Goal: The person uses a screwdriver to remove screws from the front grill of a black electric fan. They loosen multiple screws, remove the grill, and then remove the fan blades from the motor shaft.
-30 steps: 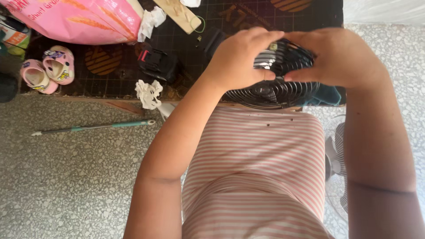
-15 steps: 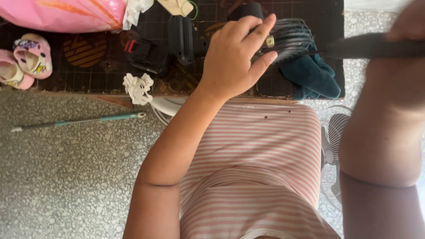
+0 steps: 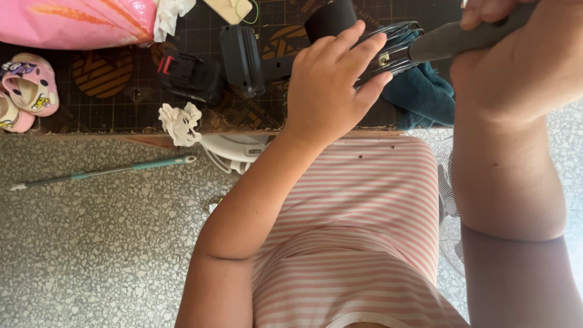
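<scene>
Along the left edge of the dark cutting mat (image 3: 121, 103), two pink child's sandals (image 3: 27, 88) are sitting below one pink sack (image 3: 79, 21), while one teal-handled stick (image 3: 100, 172) is lying alone on the speckled floor (image 3: 91, 255), which is offering wide open room there. Moving right, one crumpled white rag (image 3: 180, 123) is hanging at the mat's front edge, one black battery pack (image 3: 189, 76) and one black block (image 3: 241, 51) are crowding the middle. The left hand (image 3: 328, 85) is pressing flat, fingers spread, on one black fan grille (image 3: 395, 42) near the mat's far right, beside one teal cloth (image 3: 425, 94). The right hand (image 3: 516, 54) is closing around one grey handle (image 3: 461, 36) at the frame's right edge.
</scene>
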